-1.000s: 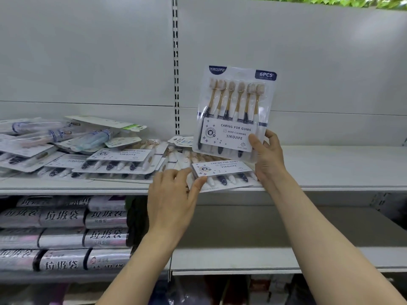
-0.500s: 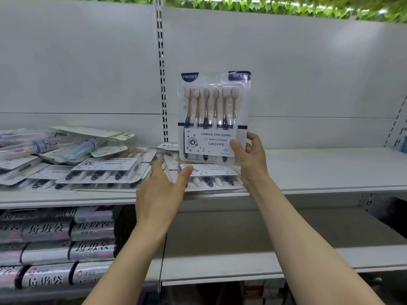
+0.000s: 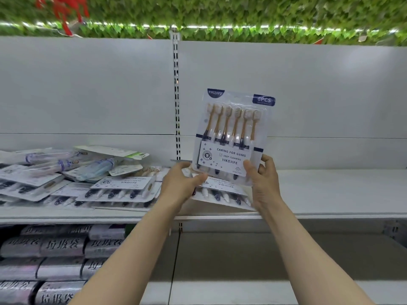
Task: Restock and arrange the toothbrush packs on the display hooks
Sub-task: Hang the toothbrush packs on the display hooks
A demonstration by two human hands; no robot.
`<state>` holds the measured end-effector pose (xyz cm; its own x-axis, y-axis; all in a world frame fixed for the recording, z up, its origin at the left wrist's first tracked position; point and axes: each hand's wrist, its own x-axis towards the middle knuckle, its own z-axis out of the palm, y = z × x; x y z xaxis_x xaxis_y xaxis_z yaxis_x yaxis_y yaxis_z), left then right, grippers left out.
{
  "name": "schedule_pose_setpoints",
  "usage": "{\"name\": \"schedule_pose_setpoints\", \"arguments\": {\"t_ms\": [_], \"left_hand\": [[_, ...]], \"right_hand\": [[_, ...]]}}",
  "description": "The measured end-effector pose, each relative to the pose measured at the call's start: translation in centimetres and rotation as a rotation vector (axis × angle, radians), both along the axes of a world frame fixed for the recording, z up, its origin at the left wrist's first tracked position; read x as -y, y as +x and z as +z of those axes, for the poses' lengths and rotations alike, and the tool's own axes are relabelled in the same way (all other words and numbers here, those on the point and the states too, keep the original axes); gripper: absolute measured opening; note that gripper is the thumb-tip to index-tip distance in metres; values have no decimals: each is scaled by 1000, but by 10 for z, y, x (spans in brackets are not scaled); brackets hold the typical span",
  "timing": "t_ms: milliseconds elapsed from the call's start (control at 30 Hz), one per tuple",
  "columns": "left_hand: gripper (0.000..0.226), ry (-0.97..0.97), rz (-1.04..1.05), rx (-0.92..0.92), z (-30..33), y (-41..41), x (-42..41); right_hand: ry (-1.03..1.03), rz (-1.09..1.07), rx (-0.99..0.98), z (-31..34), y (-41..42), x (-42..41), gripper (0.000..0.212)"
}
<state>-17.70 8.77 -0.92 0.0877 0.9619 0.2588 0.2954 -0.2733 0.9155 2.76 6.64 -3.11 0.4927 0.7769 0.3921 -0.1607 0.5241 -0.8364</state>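
The right hand (image 3: 263,183) is holding a toothbrush pack (image 3: 232,137) up in front of the white back wall (image 3: 88,89). Its thumb is pressing on the front of the pack near the bottom right corner, and its fingers are curling round the right edge. The pack is standing almost upright, leaning a little to the right. Six brushes with gold necks are showing inside it.

The left hand (image 3: 179,187) is reaching to the bottom left corner of the pack. Its fingers are spread apart and a little bent, and its fingertips are at the edge of the pack. I cannot tell if they are touching it.

Under both hands, another pack (image 3: 222,193) is lying flat on the white shelf (image 3: 330,190). To the left, a messy pile of packs (image 3: 72,177) is lying on the same shelf. Below it, silver rolls (image 3: 44,256) with black writing are sitting in rows. Green leaves (image 3: 220,14) are hanging along the top.
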Motion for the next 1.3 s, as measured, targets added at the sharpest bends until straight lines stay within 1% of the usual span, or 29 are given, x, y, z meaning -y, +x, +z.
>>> {"name": "schedule_pose_setpoints", "arguments": {"t_ms": [100, 233, 333, 433, 600, 767, 800, 833, 933, 967, 1033, 1100, 1300], "left_hand": [[58, -18, -17, -35, 21, -19, -2], [54, -15, -26, -186, 56, -52, 6], [53, -6, -13, -243, 73, -75, 16], [52, -30, -1, -260, 76, -97, 20], [65, -24, 7, -292, 51, -117, 24], [78, 15, 37, -256, 16, -127, 35], [76, 11, 46, -244, 9, -128, 36], [69, 11, 59, -239, 3, -130, 40], [29, -12, 76, -220, -13, -135, 48], [23, -15, 81, -207, -17, -138, 51], [25, -25, 93, -170, -25, -145, 56], [34, -23, 121, -120, -36, -159, 59], [21, -10, 149, 141, -64, -221, 74]], "right_hand": [[20, -57, 20, 0, 0, -1, 32], [61, -66, -25, -1, 2, -3, 29], [65, -57, -30, -1, 0, -4, 26], [63, -90, 3, -2, 0, -5, 29], [41, -101, 16, -3, 1, -5, 30], [28, -81, 79, -2, -1, -4, 29], [24, -78, 88, -3, -1, -4, 29], [21, -77, 95, -3, -1, -3, 28], [29, -80, 99, -3, -2, 0, 30], [36, -95, 104, -2, -3, 1, 30], [47, -148, 132, -1, -10, 5, 31], [59, -200, 162, -2, -24, 10, 31], [88, -273, 237, 1, -103, 33, 30]]}}
